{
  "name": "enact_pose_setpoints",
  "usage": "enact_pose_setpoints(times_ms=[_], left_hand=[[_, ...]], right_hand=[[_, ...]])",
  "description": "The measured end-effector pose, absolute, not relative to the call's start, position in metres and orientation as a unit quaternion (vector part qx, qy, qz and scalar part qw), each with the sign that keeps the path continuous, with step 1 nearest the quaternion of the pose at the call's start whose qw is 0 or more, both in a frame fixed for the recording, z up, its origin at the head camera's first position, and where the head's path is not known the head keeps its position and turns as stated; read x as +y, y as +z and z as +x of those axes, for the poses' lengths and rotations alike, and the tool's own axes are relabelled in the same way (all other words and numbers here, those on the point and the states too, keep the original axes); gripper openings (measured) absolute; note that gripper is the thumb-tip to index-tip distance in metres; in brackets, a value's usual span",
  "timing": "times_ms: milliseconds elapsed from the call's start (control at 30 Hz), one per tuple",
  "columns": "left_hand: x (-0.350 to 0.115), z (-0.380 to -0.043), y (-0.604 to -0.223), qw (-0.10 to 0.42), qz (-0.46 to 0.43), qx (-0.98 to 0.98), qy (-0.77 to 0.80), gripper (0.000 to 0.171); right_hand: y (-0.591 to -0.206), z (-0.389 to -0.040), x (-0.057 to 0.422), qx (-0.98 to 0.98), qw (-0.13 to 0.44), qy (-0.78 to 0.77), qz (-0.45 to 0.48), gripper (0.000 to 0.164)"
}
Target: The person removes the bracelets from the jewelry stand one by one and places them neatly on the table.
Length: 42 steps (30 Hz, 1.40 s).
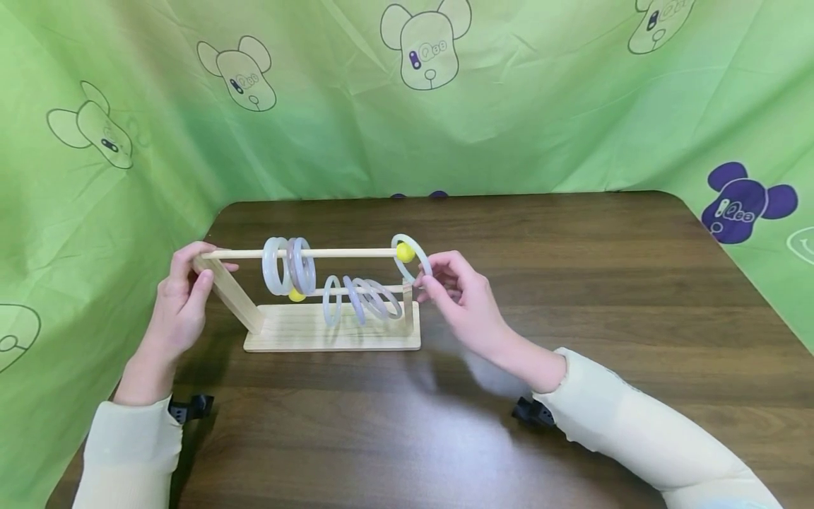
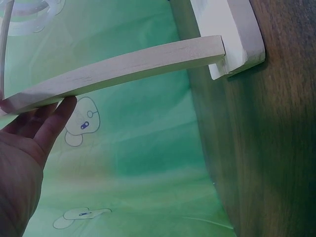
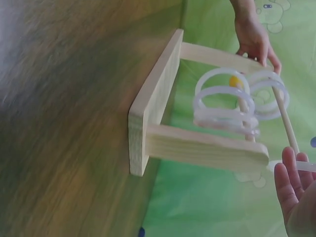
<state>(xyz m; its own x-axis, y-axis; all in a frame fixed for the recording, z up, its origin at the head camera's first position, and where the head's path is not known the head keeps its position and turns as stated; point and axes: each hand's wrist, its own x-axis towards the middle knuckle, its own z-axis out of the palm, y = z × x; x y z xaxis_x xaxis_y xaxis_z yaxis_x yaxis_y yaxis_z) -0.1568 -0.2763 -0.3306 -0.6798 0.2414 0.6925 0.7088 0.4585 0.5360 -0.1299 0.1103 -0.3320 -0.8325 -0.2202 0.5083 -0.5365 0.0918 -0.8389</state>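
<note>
A wooden bangle stand [image 1: 331,339] has an upper rod [image 1: 350,253] and a lower rod, each tipped with a yellow ball. My left hand [image 1: 184,300] grips the top of the stand's left post [image 2: 123,69], thumb on the near side. Between thumb and fingers, my right hand [image 1: 467,300] pinches a pale bangle [image 1: 422,256] at the upper rod's right end. In the head view that bangle surrounds the yellow ball [image 1: 405,252]. Several white and lilac bangles [image 1: 275,265] hang toward the left of the upper rod. Several others [image 1: 356,300] hang on the lower rod.
The stand's base sits on a dark brown wooden table [image 1: 572,283]. Green cloth [image 1: 331,141] printed with mouse-like heads hangs behind the table and along its sides. Black straps [image 1: 191,408] circle both wrists by the pale sleeves.
</note>
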Motion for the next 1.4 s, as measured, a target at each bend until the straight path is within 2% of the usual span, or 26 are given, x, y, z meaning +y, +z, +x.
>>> enact_pose_setpoints(times_ms=[733,1067,1400], left_hand=[[-0.277,-0.156,-0.333,0.277,-0.28,-0.816,-0.423,0.03],[-0.275,-0.155,-0.331,0.276,-0.281,-0.816,-0.424,0.029],[-0.276,-0.156,-0.332,0.28,-0.285,-0.816,-0.418,0.029]], right_hand=[[-0.327,-0.143,0.156,-0.743,0.193,0.591,0.246,0.013],[-0.332,-0.162,0.181,-0.744,0.238,0.55,0.297,0.017],[-0.332,-0.185,0.196,-0.764,0.238,0.518,0.302,0.02]])
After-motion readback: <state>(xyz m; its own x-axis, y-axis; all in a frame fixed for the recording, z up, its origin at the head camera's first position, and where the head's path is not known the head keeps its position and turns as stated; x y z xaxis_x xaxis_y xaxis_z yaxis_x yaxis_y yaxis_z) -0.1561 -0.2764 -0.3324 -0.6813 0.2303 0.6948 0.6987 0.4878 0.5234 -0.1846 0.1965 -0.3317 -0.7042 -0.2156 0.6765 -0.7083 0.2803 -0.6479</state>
